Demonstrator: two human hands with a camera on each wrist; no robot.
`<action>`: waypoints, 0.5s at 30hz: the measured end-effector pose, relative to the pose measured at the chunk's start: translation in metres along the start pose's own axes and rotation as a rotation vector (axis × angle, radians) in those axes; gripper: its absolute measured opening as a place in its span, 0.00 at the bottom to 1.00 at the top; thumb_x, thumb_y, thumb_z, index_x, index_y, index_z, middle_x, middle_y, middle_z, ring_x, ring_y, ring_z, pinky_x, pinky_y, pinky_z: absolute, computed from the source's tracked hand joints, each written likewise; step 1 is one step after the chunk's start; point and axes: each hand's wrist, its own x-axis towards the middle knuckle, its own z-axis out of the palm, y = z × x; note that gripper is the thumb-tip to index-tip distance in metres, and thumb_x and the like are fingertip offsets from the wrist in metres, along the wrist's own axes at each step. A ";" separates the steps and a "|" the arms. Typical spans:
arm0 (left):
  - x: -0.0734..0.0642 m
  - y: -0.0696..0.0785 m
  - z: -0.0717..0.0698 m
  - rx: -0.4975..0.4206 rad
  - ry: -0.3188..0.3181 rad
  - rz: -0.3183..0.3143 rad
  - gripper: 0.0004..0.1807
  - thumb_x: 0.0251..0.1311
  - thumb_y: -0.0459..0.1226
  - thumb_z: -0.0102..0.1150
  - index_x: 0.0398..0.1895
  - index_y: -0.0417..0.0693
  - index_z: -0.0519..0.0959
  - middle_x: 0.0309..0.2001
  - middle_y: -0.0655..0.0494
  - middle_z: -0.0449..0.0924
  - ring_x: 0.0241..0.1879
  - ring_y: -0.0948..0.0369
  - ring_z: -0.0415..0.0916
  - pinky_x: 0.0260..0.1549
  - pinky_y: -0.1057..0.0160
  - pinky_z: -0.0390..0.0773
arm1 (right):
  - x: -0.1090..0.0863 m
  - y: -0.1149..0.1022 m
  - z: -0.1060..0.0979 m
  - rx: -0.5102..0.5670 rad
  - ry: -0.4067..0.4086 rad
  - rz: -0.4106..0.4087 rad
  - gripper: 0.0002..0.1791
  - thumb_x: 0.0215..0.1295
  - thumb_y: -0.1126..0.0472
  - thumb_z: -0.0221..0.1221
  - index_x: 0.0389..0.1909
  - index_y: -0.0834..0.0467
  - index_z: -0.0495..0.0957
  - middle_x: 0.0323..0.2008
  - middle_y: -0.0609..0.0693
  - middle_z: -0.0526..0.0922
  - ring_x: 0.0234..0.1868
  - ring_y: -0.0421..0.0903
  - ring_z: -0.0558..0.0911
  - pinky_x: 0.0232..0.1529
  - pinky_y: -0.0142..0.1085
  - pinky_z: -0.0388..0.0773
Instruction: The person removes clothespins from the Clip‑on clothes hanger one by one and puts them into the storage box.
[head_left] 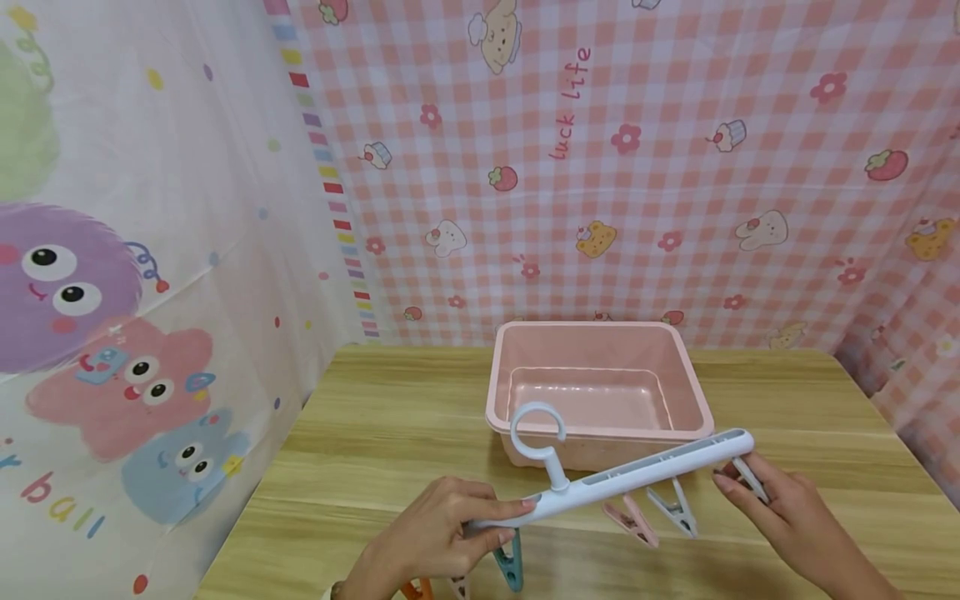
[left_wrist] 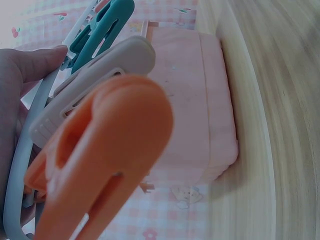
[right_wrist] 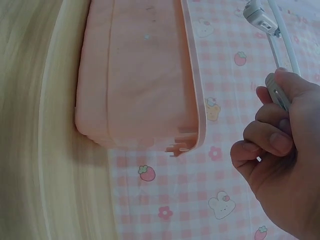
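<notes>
A pale blue clip hanger (head_left: 637, 473) with a round hook (head_left: 517, 433) is held up over the table, tilted with its right end higher. My left hand (head_left: 438, 533) grips the bar's left part between thumb and fingers. My right hand (head_left: 795, 517) curls around a pale grey clothes peg (right_wrist: 278, 93) hanging from the right end. Between the hands dangle a pink peg (head_left: 632, 522) and a whitish peg (head_left: 681, 512). Near my left hand hang a teal peg (head_left: 512, 565), a beige peg (left_wrist: 100, 75) and an orange peg (left_wrist: 120, 130).
Behind the hanger, a pink plastic bin (head_left: 693, 383) stands on the wood-grain table (head_left: 405, 408), with nothing inside it in the head view. A pink checked cloth (head_left: 465, 125) hangs behind the table, and a white cartoon-print cloth (head_left: 217, 167) hangs at the left.
</notes>
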 end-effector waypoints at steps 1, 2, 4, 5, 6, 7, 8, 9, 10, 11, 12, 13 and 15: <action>0.000 0.000 0.000 0.002 0.001 0.001 0.20 0.60 0.33 0.69 0.56 0.47 0.85 0.24 0.62 0.82 0.23 0.81 0.57 0.20 0.86 0.60 | -0.001 0.000 0.000 0.021 -0.007 0.014 0.13 0.63 0.77 0.61 0.45 0.59 0.79 0.37 0.25 0.83 0.37 0.21 0.78 0.33 0.15 0.72; 0.000 0.000 0.000 0.003 0.002 0.003 0.20 0.60 0.33 0.69 0.56 0.47 0.85 0.24 0.62 0.82 0.23 0.81 0.58 0.20 0.86 0.60 | -0.001 0.000 0.001 0.041 -0.012 0.026 0.13 0.64 0.77 0.60 0.45 0.59 0.79 0.37 0.25 0.82 0.38 0.21 0.78 0.34 0.15 0.73; -0.001 -0.001 0.001 0.008 0.003 0.006 0.20 0.59 0.33 0.69 0.56 0.47 0.85 0.24 0.62 0.82 0.23 0.81 0.58 0.20 0.86 0.60 | -0.002 0.000 0.003 0.080 -0.021 0.045 0.12 0.65 0.78 0.59 0.43 0.59 0.78 0.36 0.27 0.81 0.37 0.23 0.78 0.33 0.17 0.73; -0.001 -0.001 0.001 0.010 0.003 0.008 0.20 0.59 0.33 0.69 0.56 0.47 0.85 0.24 0.62 0.82 0.23 0.81 0.58 0.20 0.86 0.60 | -0.003 0.000 0.004 0.103 -0.025 0.055 0.12 0.66 0.78 0.58 0.42 0.59 0.78 0.34 0.27 0.80 0.34 0.23 0.76 0.30 0.18 0.71; -0.001 -0.001 0.001 0.011 0.003 0.009 0.20 0.59 0.33 0.69 0.56 0.47 0.85 0.24 0.63 0.82 0.23 0.81 0.58 0.20 0.86 0.60 | -0.004 -0.001 0.005 0.122 -0.028 0.066 0.12 0.67 0.78 0.57 0.41 0.58 0.77 0.33 0.28 0.79 0.32 0.24 0.75 0.28 0.19 0.70; -0.001 -0.001 0.001 0.010 0.003 0.009 0.20 0.59 0.33 0.69 0.56 0.47 0.85 0.25 0.63 0.82 0.23 0.81 0.58 0.20 0.86 0.60 | -0.004 -0.001 0.006 0.140 -0.028 0.074 0.12 0.67 0.78 0.56 0.41 0.58 0.77 0.32 0.29 0.77 0.30 0.25 0.73 0.26 0.21 0.69; -0.001 -0.001 0.001 0.005 0.003 0.006 0.20 0.59 0.33 0.69 0.56 0.47 0.85 0.25 0.62 0.82 0.23 0.81 0.58 0.20 0.86 0.60 | -0.005 -0.002 0.008 0.157 -0.027 0.080 0.12 0.67 0.78 0.55 0.40 0.57 0.76 0.32 0.31 0.76 0.29 0.28 0.71 0.25 0.24 0.67; -0.001 -0.002 0.001 0.005 0.002 0.007 0.20 0.59 0.33 0.69 0.57 0.47 0.85 0.25 0.63 0.83 0.23 0.81 0.59 0.20 0.86 0.60 | -0.005 -0.003 0.009 0.177 -0.025 0.087 0.13 0.68 0.78 0.55 0.40 0.57 0.76 0.31 0.32 0.75 0.27 0.30 0.70 0.23 0.27 0.65; -0.001 -0.002 0.001 0.003 0.002 0.007 0.20 0.59 0.33 0.69 0.57 0.47 0.85 0.25 0.63 0.83 0.23 0.81 0.59 0.20 0.86 0.60 | -0.006 -0.003 0.010 0.202 -0.027 0.098 0.13 0.68 0.78 0.54 0.40 0.56 0.76 0.29 0.33 0.73 0.25 0.32 0.68 0.21 0.29 0.64; -0.001 -0.002 0.001 0.000 0.002 0.007 0.20 0.60 0.33 0.69 0.57 0.47 0.85 0.25 0.62 0.83 0.23 0.81 0.59 0.20 0.86 0.60 | -0.007 -0.004 0.011 0.240 -0.035 0.106 0.14 0.69 0.79 0.52 0.40 0.56 0.76 0.27 0.35 0.72 0.23 0.35 0.67 0.19 0.31 0.63; -0.001 -0.002 0.001 -0.003 0.001 0.007 0.20 0.60 0.33 0.69 0.57 0.47 0.85 0.25 0.62 0.83 0.23 0.81 0.59 0.20 0.86 0.61 | -0.008 -0.004 0.012 0.284 -0.045 0.113 0.15 0.70 0.79 0.51 0.40 0.55 0.76 0.25 0.38 0.70 0.21 0.38 0.65 0.18 0.32 0.63; -0.001 -0.002 0.001 -0.007 0.000 0.005 0.20 0.60 0.33 0.69 0.56 0.46 0.85 0.25 0.62 0.83 0.23 0.81 0.59 0.20 0.86 0.61 | -0.008 -0.003 0.012 0.344 -0.057 0.113 0.17 0.70 0.80 0.49 0.41 0.55 0.76 0.23 0.41 0.68 0.20 0.41 0.64 0.17 0.33 0.62; -0.001 -0.001 0.001 -0.011 -0.002 0.003 0.19 0.61 0.33 0.68 0.57 0.46 0.85 0.25 0.62 0.83 0.23 0.81 0.59 0.20 0.86 0.61 | -0.009 -0.002 0.013 0.487 -0.091 0.101 0.20 0.71 0.81 0.45 0.43 0.54 0.76 0.20 0.47 0.63 0.18 0.45 0.60 0.14 0.35 0.58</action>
